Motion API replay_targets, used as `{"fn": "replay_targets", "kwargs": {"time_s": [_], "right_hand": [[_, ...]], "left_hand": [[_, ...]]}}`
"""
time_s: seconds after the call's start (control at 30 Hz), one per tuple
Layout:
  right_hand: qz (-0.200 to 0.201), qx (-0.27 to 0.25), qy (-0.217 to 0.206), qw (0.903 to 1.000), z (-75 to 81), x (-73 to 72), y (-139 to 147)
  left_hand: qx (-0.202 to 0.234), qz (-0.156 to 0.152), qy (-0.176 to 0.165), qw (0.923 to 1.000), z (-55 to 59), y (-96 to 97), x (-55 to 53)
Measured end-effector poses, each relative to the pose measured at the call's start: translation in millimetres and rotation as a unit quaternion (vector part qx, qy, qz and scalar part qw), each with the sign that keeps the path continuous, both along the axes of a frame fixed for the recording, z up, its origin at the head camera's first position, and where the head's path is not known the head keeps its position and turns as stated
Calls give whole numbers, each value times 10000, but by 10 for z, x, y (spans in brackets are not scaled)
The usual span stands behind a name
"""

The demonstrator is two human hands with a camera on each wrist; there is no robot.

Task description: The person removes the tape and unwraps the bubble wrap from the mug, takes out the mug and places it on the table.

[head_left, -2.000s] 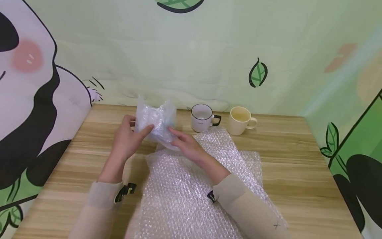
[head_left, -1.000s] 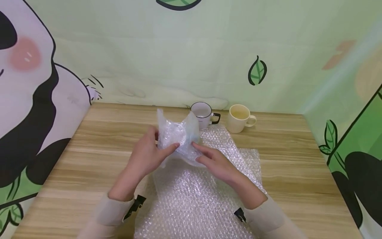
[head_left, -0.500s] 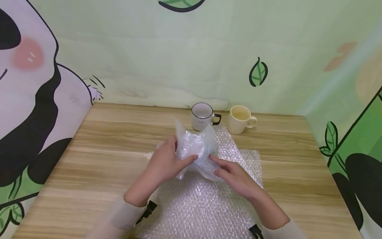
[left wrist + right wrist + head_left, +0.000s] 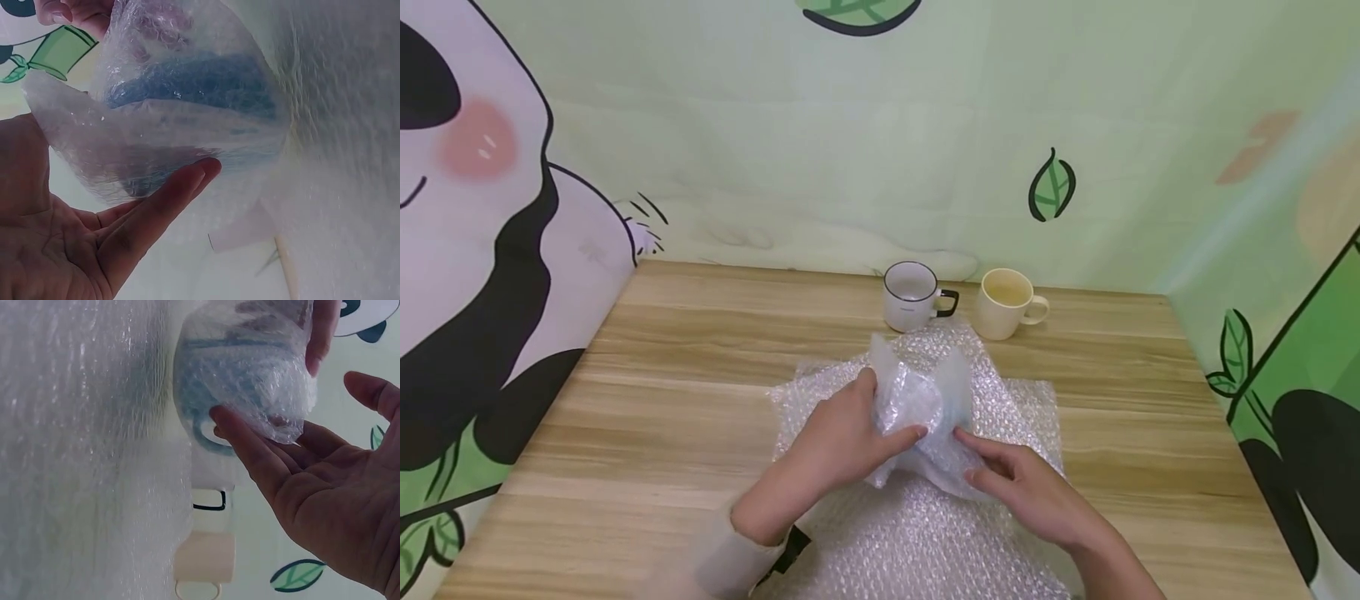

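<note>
A blue mug wrapped in bubble wrap [image 4: 917, 408] is held between both hands above the bubble wrap sheets; its blue body and handle show through in the right wrist view. My left hand [image 4: 842, 433] grips its left side, thumb across the front and fingers partly hidden behind. On the other side, my right hand [image 4: 1030, 483] holds the wrap with its fingertips. In the right wrist view, the fingers [image 4: 244, 440] lie against the mug near its handle, while the thumb stands apart. Loose corners of wrap stick up at the top.
Large bubble wrap sheets [image 4: 917, 542] lie overlapped on the wooden table [image 4: 662, 400]. Behind them stand a white mug [image 4: 910, 302] with black rim and handle and a cream mug [image 4: 1000, 312]. A printed cloth wall [image 4: 775, 150] closes off the back.
Both hands have carried the wrapped mug from the back left, rightward and toward me, over the bubble wrap sheets. The two other mugs have stayed in place.
</note>
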State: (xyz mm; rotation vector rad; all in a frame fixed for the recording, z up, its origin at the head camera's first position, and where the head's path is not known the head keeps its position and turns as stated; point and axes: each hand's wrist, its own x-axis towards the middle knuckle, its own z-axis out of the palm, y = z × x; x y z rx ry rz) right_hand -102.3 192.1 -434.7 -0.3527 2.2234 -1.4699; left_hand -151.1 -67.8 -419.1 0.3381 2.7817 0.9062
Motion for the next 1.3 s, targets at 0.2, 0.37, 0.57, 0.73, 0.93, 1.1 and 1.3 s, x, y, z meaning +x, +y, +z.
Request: {"fn": "replay_targets", "kwargs": {"time_s": [0.2,0.37,0.57,0.73,0.93,1.1,1.3], "right_hand": [[107,7,-46,9999,-16,61,83],[247,-152,-158,9995,-41,72,134],[375,-222,-238,9988,-98,62,185],[368,-30,-211,9991,-105,35,249],[9,298,20,9996,-88,-26,331],[-475,244,328,9980,-65,-87,304],[-954,418,1054,9890,-27,-160,140]], "left_hand": [[-184,-151,-7,9997,-18,70,63],[-232,-198,-104,9995,-45,108,80],[-280,-314,-57,9991,-57,120,83],[-339,-330,-82,9988,-20,89,102],[-535,-221,331,9978,64,103,179],[-974,-500,1590,9812,122,170,272],[-1475,-948,2258,9583,103,224,333]]}}
